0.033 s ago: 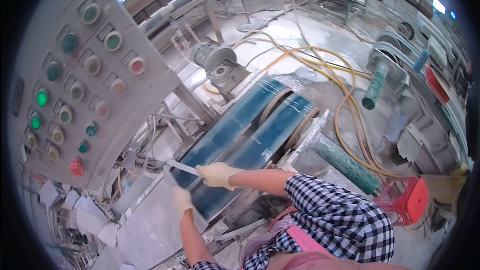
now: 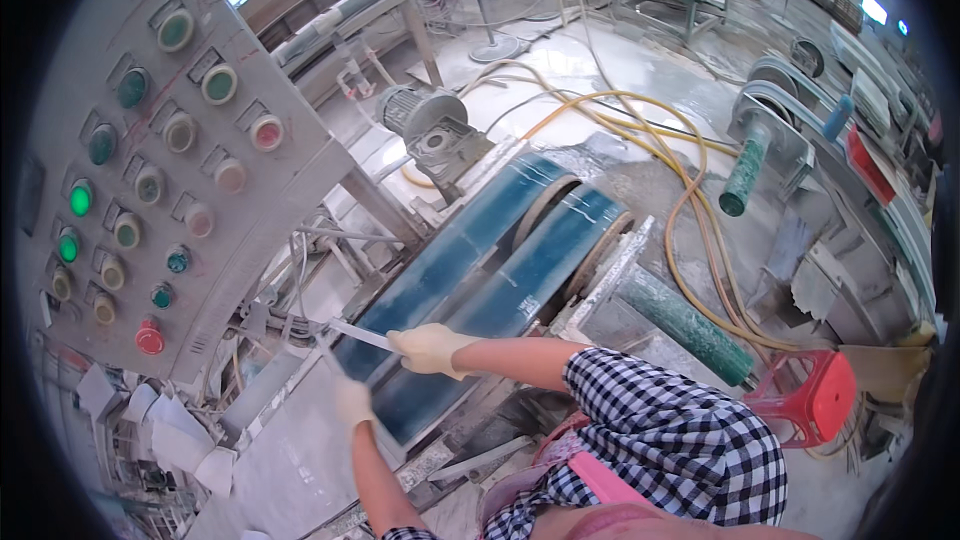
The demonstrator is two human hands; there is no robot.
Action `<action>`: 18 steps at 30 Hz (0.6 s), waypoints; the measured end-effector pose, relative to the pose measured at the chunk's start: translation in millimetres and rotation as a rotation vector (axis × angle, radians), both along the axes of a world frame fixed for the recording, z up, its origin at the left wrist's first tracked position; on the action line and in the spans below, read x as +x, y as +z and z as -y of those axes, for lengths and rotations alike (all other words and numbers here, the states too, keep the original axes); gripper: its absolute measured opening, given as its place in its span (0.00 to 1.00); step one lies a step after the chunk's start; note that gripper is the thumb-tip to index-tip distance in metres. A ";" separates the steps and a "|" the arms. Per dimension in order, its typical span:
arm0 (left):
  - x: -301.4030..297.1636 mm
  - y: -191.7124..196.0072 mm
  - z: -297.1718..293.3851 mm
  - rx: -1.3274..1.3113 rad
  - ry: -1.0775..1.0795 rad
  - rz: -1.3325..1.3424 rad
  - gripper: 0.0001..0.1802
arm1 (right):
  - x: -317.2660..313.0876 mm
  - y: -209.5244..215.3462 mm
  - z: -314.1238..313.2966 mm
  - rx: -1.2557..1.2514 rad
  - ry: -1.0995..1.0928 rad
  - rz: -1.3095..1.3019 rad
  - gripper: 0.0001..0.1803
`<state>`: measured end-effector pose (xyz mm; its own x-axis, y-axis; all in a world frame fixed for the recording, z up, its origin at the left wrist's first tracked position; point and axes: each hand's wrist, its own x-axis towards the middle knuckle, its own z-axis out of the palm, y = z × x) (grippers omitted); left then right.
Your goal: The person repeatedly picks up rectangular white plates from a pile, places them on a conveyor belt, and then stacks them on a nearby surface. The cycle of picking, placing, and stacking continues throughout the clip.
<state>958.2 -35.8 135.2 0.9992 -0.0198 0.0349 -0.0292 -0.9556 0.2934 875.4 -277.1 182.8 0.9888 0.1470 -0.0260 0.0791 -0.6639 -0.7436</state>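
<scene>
My right hand (image 2: 432, 350), in a pale glove, is closed on the end of a narrow white strip (image 2: 360, 334). The strip reaches out to the left over the lower end of a machine with two blue belts (image 2: 480, 265). My left hand (image 2: 353, 403), gloved the same way, is smeared by motion beside the belts' lower left edge. It hovers over or touches a pale flat surface (image 2: 285, 460); I cannot tell which. Its fingers are too blurred to read. A thin pale shape just above it is blurred too.
A control panel (image 2: 225, 225) with several round buttons, two lit green, stands at the left. A grey motor (image 2: 425, 120) sits behind the belts. Yellow hoses (image 2: 690, 180) cross the wet floor. At the right are a green roller (image 2: 685, 328) and a red stool (image 2: 825, 400).
My left hand has shifted slightly left and is more blurred. The pale shape above it has moved left with it. My right hand keeps its hold on the strip, almost in place.
</scene>
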 end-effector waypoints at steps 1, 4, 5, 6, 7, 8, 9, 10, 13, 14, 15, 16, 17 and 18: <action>2.8 14.4 -12.9 0.047 -0.031 -0.185 0.17 | -1.5 0.0 0.1 -0.014 -0.008 0.014 0.14; -16.3 44.2 -17.6 -0.565 0.071 -0.173 0.15 | -1.8 1.7 -1.8 -0.030 -0.010 0.038 0.16; -27.1 44.3 -1.4 -0.782 0.113 -0.213 0.14 | -1.7 1.9 -1.3 -0.023 -0.019 0.054 0.18; -38.8 43.0 16.5 -0.927 0.140 -0.239 0.14 | -2.3 1.4 -0.8 -0.019 -0.027 0.063 0.19; -47.4 41.7 35.9 -1.072 0.155 -0.252 0.15 | -1.5 1.7 0.7 -0.006 -0.024 0.049 0.23; -53.2 39.7 53.9 -1.253 0.135 -0.271 0.15 | -2.0 1.6 3.2 -0.006 -0.027 0.101 0.23; -56.6 38.7 66.6 -1.311 0.174 -0.277 0.16 | -1.8 2.3 5.9 -0.007 -0.020 0.129 0.23; -56.1 35.6 78.9 -1.400 0.186 -0.302 0.17 | -2.1 2.6 8.9 -0.009 0.006 0.128 0.23; -45.5 27.4 72.9 -1.446 -0.065 -0.372 0.22 | -2.0 4.2 12.9 -0.120 -0.013 0.133 0.22; -38.5 24.2 62.3 -1.457 -0.163 -0.379 0.23 | -2.0 4.2 12.6 -0.104 -0.004 0.074 0.22; -36.7 19.2 47.4 -1.132 -0.126 -0.221 0.28 | -1.8 4.4 8.8 -0.097 -0.030 0.052 0.21; -32.2 13.6 34.2 -0.720 -0.037 -0.117 0.30 | -1.3 4.5 5.7 -0.091 -0.062 0.038 0.21; -26.7 11.7 17.6 -0.324 -0.021 -0.022 0.33 | -0.9 4.6 -0.1 -0.091 -0.083 0.027 0.21; -23.1 8.0 6.5 0.064 0.003 0.015 0.36 | 0.1 4.0 -5.1 -0.109 -0.075 -0.030 0.20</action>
